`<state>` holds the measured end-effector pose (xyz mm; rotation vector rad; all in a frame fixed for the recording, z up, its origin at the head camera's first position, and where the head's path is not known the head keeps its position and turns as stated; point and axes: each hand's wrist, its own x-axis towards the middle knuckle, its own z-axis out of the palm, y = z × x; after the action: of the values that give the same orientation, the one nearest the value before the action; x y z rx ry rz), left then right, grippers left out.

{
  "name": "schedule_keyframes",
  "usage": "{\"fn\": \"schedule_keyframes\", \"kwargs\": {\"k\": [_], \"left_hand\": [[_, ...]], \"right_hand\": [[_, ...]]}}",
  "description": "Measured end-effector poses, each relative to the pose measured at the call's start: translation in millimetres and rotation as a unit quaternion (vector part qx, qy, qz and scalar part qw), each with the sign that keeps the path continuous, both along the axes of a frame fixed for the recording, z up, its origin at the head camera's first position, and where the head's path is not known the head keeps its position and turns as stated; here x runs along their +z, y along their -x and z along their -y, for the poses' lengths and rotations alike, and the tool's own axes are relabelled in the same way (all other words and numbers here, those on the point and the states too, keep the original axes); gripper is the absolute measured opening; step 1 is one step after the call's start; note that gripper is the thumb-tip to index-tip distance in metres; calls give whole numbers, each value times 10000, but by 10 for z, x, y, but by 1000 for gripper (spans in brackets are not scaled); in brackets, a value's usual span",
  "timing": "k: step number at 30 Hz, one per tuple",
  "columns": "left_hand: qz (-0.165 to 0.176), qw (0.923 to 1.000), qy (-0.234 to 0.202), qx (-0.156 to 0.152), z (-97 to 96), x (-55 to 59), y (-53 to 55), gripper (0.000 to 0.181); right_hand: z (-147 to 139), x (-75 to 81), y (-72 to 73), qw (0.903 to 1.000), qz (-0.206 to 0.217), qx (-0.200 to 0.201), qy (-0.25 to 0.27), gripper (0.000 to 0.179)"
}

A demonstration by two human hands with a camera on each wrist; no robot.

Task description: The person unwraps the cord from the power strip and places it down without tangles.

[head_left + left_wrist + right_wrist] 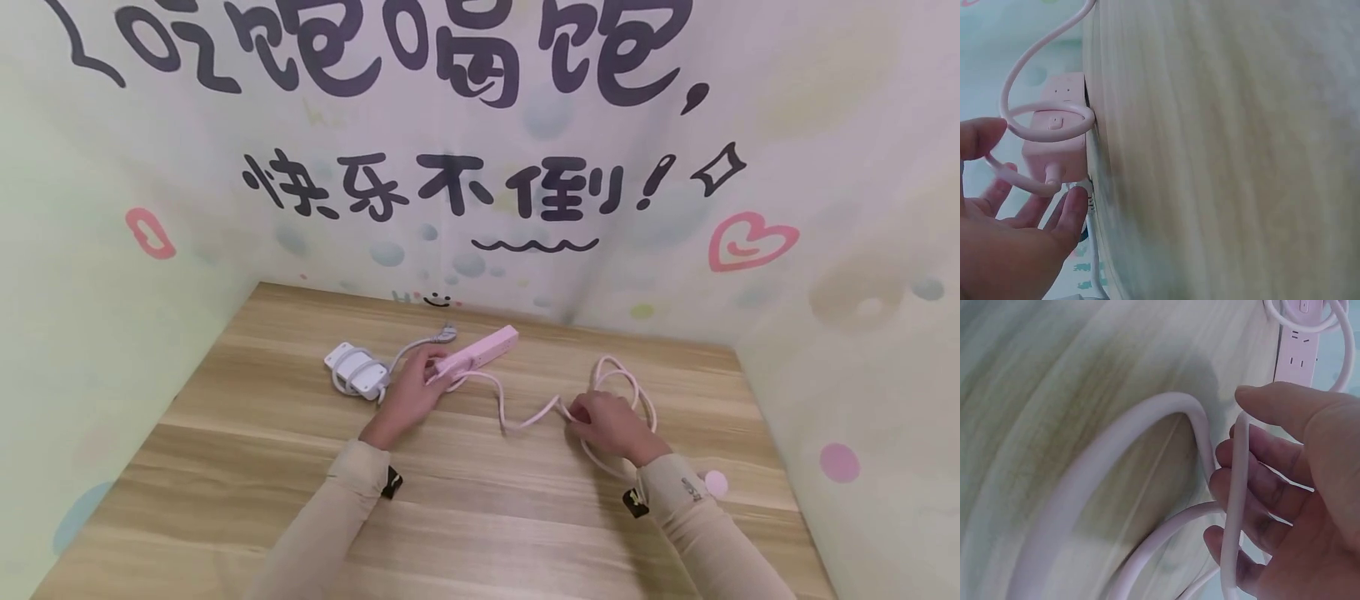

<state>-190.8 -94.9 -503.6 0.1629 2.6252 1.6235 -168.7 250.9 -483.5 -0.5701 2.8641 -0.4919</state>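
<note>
A pink power strip [487, 346] lies aslant near the back of the wooden table, its cord end toward my left hand [414, 390]. In the left wrist view the thumb is on the looped pink cord [1047, 134] beside the strip, with curled fingers under the cord's base. From there the cord [501, 408] runs right in bends to my right hand [613, 425]. In the right wrist view that hand holds one stretch of cord [1235, 500] across its curled fingers, thumb at its upper part. More cord loops [651, 408] lie around the right hand.
A white power strip [356, 371] wrapped in its grey cord lies left of the left hand, its plug [447, 333] behind. A round pink object [716, 484] shows beside the right sleeve. A printed wall covering [525, 275] borders the table [480, 517].
</note>
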Motion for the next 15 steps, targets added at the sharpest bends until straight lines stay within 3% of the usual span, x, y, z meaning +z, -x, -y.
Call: {"fn": "schedule_keyframes", "kwargs": {"k": [8,12,15], "left_hand": [[-156,9996,218,28,45,137,-89,51],[-198,9994,-234,150,188,323,-135,49],[-442,9963,-634,375,358,487,-136,43]], "right_hand": [[18,141,79,9991,-284,94,292,14],[50,371,178,9980,-493,55,384,18],[104,576,275,9974,-578,42,428,20]]}}
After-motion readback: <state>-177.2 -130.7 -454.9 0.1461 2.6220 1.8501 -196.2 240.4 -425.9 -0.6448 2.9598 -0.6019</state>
